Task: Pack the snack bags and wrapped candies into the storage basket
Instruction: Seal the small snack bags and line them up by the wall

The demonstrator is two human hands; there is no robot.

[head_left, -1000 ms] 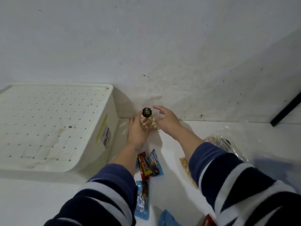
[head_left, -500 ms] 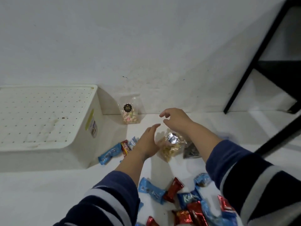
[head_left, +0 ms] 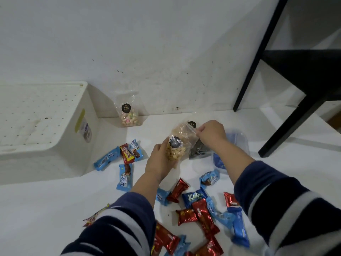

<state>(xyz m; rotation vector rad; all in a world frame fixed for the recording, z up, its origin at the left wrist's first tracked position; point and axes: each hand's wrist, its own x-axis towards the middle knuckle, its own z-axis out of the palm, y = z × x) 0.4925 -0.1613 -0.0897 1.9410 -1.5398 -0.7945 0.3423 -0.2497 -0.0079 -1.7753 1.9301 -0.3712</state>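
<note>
We see a clear bag (head_left: 177, 145) of tan snacks with a black sticker between our fingers (head_left: 200, 129). Left of them, a clear bag of pastel candies (head_left: 128, 112) and a white dotted basket (head_left: 55, 126) with a yellow label. Below them lie red foil (head_left: 203, 215) and blue wrappers (head_left: 124, 176). Our sleeves (head_left: 276, 200) are navy with grey stripes.

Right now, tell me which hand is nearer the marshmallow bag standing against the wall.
Left. The left hand sits below and slightly right of the marshmallow bag, cupping a clear snack bag. The right hand pinches that bag's top, farther right.
</note>
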